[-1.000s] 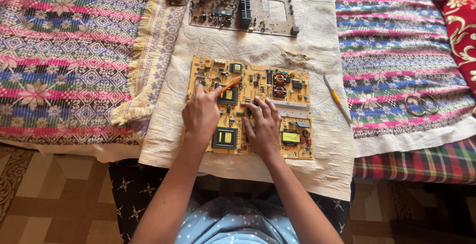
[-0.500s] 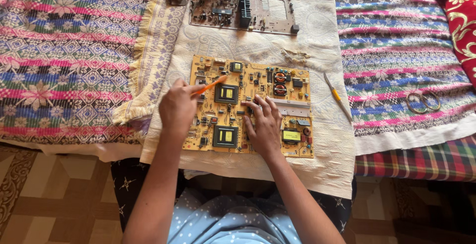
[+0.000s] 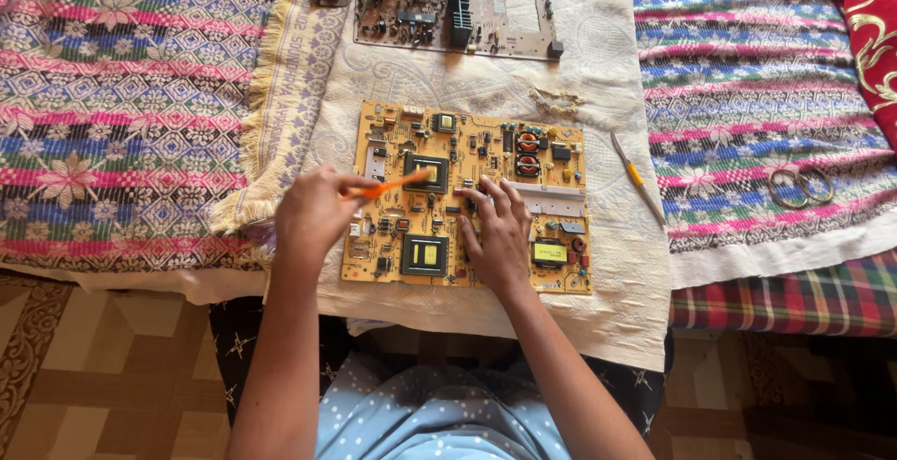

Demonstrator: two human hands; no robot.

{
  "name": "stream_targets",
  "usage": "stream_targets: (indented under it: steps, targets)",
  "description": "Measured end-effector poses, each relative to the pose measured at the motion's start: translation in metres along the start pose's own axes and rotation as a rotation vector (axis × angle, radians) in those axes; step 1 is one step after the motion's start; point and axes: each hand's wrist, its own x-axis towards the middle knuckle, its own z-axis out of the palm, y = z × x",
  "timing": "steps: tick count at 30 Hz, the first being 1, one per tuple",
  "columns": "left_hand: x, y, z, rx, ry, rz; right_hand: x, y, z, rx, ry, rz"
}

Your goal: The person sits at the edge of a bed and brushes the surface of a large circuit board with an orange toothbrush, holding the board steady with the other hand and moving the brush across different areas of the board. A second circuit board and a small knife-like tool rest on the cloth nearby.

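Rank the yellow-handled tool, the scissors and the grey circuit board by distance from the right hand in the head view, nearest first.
From the right hand, flat on the yellow circuit board:
1. Yellow-handled tool, just right of the board on the cream cloth.
2. Grey circuit board, up at the top edge, beyond the yellow board.
3. Scissors, far right on the striped blanket.
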Motion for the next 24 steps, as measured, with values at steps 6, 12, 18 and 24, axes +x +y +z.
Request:
stream_targets:
  steps: [6,12,18,24]
  targets:
    - [0.004,0.013,0.019,-0.058,0.110,0.001,0.000,0.001,0.000,-0.005,0.013,-0.011]
    - [-0.001,0.017,0.021,-0.064,-0.055,0.041,0.000,0.001,0.001,-0.001,0.003,0.006]
    - [-0.006,0.002,-0.007,-0.138,-0.276,-0.080,-0.001,0.002,0.002,-0.016,0.004,-0.004]
    - [-0.008,-0.001,-0.018,-0.076,-0.214,-0.123,-0.001,0.003,0.003,-0.021,0.010,-0.006]
